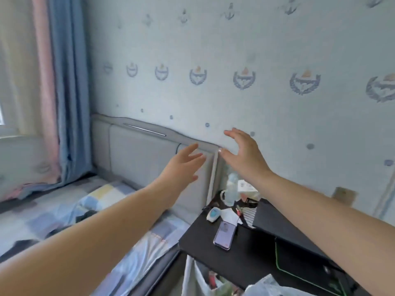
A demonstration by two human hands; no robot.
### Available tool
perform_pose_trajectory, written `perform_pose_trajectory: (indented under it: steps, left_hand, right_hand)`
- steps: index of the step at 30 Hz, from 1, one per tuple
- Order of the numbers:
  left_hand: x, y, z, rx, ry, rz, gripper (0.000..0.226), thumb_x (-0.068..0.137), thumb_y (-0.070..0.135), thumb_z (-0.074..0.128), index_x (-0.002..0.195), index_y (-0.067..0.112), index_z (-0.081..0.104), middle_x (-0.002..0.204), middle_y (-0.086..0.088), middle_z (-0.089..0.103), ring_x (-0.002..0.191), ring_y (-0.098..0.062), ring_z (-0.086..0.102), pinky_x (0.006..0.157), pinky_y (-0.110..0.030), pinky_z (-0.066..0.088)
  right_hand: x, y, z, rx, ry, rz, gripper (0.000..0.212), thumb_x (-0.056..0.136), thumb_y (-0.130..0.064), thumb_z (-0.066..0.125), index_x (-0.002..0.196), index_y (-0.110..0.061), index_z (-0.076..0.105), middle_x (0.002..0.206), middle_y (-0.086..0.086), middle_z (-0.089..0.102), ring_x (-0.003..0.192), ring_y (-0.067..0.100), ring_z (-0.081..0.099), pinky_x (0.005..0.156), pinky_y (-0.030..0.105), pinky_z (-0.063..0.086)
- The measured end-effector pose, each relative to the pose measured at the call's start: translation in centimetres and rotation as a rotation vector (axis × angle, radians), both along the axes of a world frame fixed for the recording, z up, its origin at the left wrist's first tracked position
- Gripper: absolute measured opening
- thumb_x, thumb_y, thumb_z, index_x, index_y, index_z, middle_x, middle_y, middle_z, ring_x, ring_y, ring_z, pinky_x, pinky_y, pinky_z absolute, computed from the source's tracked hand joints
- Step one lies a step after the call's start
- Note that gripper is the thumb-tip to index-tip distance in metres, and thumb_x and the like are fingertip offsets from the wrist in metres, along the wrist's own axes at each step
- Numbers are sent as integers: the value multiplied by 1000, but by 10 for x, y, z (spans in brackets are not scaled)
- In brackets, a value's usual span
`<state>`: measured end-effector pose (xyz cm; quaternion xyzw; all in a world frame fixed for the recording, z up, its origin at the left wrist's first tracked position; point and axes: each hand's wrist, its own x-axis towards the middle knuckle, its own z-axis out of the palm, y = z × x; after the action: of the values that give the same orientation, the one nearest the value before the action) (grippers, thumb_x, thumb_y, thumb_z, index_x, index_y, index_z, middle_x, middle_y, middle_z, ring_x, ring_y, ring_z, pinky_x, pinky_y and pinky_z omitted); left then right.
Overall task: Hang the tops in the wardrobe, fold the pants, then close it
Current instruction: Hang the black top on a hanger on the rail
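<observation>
Both my arms stretch forward in the air. My left hand (181, 165) is held up in front of the grey padded headboard (136, 154), fingers straight and spread, holding nothing. My right hand (243, 154) is raised a little to its right, before the patterned wall, fingers relaxed and empty. Dark clothing (85, 216) lies crumpled on the bed (42, 212), partly hidden behind my left forearm. No wardrobe shows in this view.
A black bedside table (213, 248) stands right of the bed, carrying a phone (224, 235), a clear bottle (232, 189), a tissue box (245, 186) and a black laptop (288, 227). Blue and pink curtains (62, 92) hang at the left. A plastic bag (203, 280) sits below the table.
</observation>
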<state>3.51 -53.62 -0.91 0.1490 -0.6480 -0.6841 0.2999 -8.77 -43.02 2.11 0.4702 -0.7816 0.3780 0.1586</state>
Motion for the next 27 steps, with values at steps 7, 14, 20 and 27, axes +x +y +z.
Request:
perform_pose_trajectory:
  steps: [7, 14, 20, 27]
  left_hand:
    - [136, -121, -100, 87, -172, 456, 48, 96, 21, 55, 141, 25, 40, 131, 1, 54, 116, -15, 52, 99, -36, 41]
    - [244, -181, -193, 100, -416, 769, 47, 96, 19, 54, 141, 20, 40, 128, -2, 56, 108, -13, 56, 88, -24, 42]
    - [296, -201, -263, 281, -584, 1008, 49, 95, 23, 56, 141, 20, 41, 128, -3, 58, 106, -11, 56, 82, -20, 43]
    - [353, -195, -320, 551, -637, 1271, 42, 97, 21, 52, 138, 20, 44, 126, -3, 57, 107, -14, 54, 77, -24, 43]
  right_hand:
    - [83, -155, -91, 133, -214, 384, 52, 87, -18, 66, 135, -14, 47, 140, 5, 43, 134, 16, 37, 100, 12, 20]
    - [160, -283, -189, 361, -386, 725, 52, 89, -26, 63, 137, -17, 44, 139, 1, 44, 130, 13, 38, 96, 15, 25]
    - [204, -359, -280, 620, -580, 827, 53, 89, -28, 62, 138, -19, 43, 141, 4, 44, 130, 18, 41, 104, 30, 35]
    - [242, -408, -347, 852, -646, 876, 49, 89, -29, 62, 134, -19, 47, 139, 6, 47, 125, 19, 46, 101, 34, 40]
